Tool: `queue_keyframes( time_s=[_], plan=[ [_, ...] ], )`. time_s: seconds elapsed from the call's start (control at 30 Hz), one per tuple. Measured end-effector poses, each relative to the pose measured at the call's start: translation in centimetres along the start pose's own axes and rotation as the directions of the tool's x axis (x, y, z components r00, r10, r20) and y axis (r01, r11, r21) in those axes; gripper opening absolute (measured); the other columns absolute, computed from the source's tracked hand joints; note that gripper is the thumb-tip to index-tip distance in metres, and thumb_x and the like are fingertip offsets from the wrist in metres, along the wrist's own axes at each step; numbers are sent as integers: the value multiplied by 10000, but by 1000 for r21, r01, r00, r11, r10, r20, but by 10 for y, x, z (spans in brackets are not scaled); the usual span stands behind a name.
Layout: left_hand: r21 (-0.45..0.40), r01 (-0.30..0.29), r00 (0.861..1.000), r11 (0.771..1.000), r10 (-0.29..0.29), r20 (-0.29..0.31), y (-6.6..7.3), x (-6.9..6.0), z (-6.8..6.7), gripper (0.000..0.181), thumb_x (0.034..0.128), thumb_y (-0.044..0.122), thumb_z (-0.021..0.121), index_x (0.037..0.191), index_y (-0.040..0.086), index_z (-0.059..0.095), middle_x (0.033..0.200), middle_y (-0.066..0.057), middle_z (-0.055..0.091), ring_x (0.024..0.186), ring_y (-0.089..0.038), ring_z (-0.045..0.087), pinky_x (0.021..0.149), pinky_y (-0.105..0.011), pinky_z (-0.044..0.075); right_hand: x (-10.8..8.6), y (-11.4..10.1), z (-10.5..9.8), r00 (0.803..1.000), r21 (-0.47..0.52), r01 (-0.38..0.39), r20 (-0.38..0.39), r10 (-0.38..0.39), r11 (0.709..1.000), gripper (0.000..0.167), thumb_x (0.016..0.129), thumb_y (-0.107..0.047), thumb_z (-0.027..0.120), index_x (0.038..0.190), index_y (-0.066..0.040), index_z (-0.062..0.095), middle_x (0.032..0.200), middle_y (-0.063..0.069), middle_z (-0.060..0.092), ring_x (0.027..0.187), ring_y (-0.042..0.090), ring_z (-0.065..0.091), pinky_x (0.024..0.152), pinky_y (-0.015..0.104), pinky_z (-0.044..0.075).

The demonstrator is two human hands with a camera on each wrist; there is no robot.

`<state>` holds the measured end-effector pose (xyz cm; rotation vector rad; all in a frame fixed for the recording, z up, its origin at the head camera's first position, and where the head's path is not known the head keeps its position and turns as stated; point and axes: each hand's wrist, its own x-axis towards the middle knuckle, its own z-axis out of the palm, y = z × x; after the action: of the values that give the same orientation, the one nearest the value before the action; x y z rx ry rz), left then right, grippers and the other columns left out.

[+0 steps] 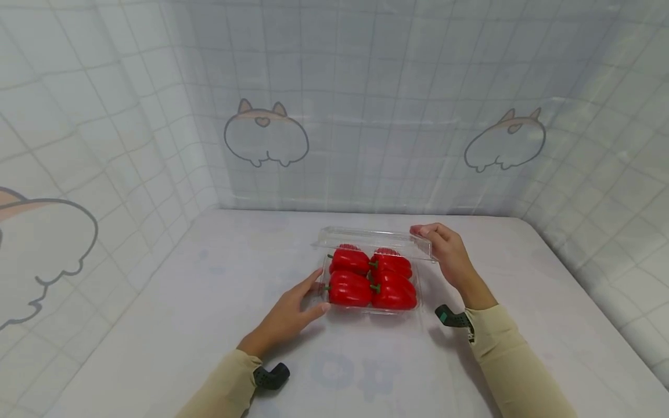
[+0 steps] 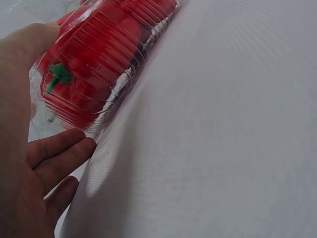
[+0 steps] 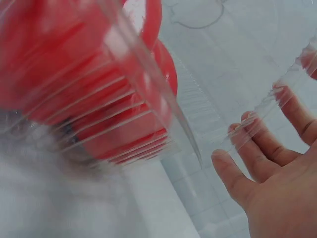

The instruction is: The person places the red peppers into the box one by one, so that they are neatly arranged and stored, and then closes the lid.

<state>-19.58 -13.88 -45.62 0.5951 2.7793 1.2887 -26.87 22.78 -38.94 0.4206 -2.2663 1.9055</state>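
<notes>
A clear plastic clamshell container [image 1: 373, 311] sits on the white table, filled with several red bell peppers [image 1: 350, 288] with green stems. Its hinged lid [image 1: 360, 237] stands raised at the far side. My right hand [image 1: 449, 254] pinches the lid's right end; in the right wrist view its fingers [image 3: 265, 144] lie along the ribbed lid edge. Beside the container's left end is my left hand [image 1: 287, 316], fingers spread. In the left wrist view the thumb [image 2: 37, 39] rests at the container's upper edge, while the other fingers extend loosely by its lower corner.
White tabletop [image 1: 219, 290] surrounds the container. Behind it hangs a tile-patterned curtain [image 1: 355, 145] with cartoon animal prints, and similar curtains close off the left and right sides. A dark wrist device [image 1: 272, 376] is strapped to each wrist.
</notes>
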Motion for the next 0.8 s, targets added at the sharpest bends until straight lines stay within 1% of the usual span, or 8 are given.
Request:
queue_keyframes(
  time_s=[0.07, 0.17, 0.27, 0.4, 0.5, 0.6, 0.7, 0.8],
  plan=[
    [-6, -4, 1000, 1000, 4, 2, 0, 0, -1, 809, 917, 494, 682, 1592, 368, 254, 1430, 31, 546, 1374, -206, 445, 1108, -563, 362, -1, 0, -1, 999, -20, 35, 15, -35, 999, 445, 1049, -345, 524, 1182, 74, 599, 1341, 200, 598, 1241, 251, 546, 1106, 579, 358],
    [-3, -4, 1000, 1000, 4, 2, 0, -1, 0, 815, 918, 492, 682, 1594, 381, 240, 1433, 34, 542, 1378, -208, 441, 1108, -565, 361, -3, -1, -2, 996, -107, 89, 37, -85, 990, 426, 1057, -337, 505, 1214, 32, 648, 1353, 165, 606, 1282, 276, 515, 1090, 599, 367],
    [0, 3, 1000, 1000, -3, 2, -1, -1, 1, 815, 920, 491, 680, 1594, 384, 235, 1440, 30, 538, 1386, -219, 433, 1104, -574, 361, -6, -1, -3, 992, -165, 115, 65, -106, 979, 438, 1062, -366, 476, 1201, -5, 682, 1386, 129, 595, 1328, 301, 476, 1081, 614, 369],
    [-2, 13, 1000, 1000, -13, -1, -1, -2, 1, 815, 918, 496, 683, 1593, 383, 240, 1445, 22, 535, 1396, -230, 423, 1104, -577, 358, -10, -3, -2, 991, -168, 108, 93, -93, 980, 478, 1056, -416, 456, 1167, -6, 675, 1434, 117, 556, 1366, 323, 428, 1095, 642, 329],
    [-4, 14, 1000, 1000, -14, -13, 1, -2, 0, 811, 908, 504, 692, 1588, 366, 270, 1430, 24, 549, 1388, -224, 434, 1102, -570, 364, -14, -3, -1, 991, -182, 97, 114, -77, 978, 465, 1053, -420, 458, 1156, -15, 661, 1475, 117, 516, 1390, 334, 397, 1096, 657, 313],
    [-13, 14, 1000, 1000, -15, -20, 1, -2, 0, 811, 897, 512, 703, 1582, 338, 304, 1415, 37, 560, 1375, -211, 446, 1101, -558, 373, -17, -3, 0, 991, -205, 75, 120, -51, 976, 391, 1049, -383, 482, 1141, -43, 652, 1512, 120, 474, 1418, 345, 362, 1100, 660, 303],
    [-23, 15, 1000, 1000, -15, -20, -1, -2, 0, 816, 891, 527, 705, 1579, 315, 321, 1404, 50, 566, 1371, -198, 449, 1105, -543, 375, -20, -2, 1, 993, -211, 47, 113, -24, 976, 317, 1040, -324, 516, 1139, -50, 640, 1538, 130, 435, 1443, 357, 321, 1101, 665, 296],
    [-33, 29, 999, 999, -30, -19, -2, -2, -1, 829, 881, 550, 707, 1577, 311, 326, 1415, 41, 558, 1381, -207, 439, 1102, -544, 378, -23, -2, 2, 992, -204, 22, 124, 3, 979, 254, 1032, -256, 540, 1160, -53, 623, 1569, 142, 383, 1464, 361, 281, 1098, 655, 308]
  ],
)
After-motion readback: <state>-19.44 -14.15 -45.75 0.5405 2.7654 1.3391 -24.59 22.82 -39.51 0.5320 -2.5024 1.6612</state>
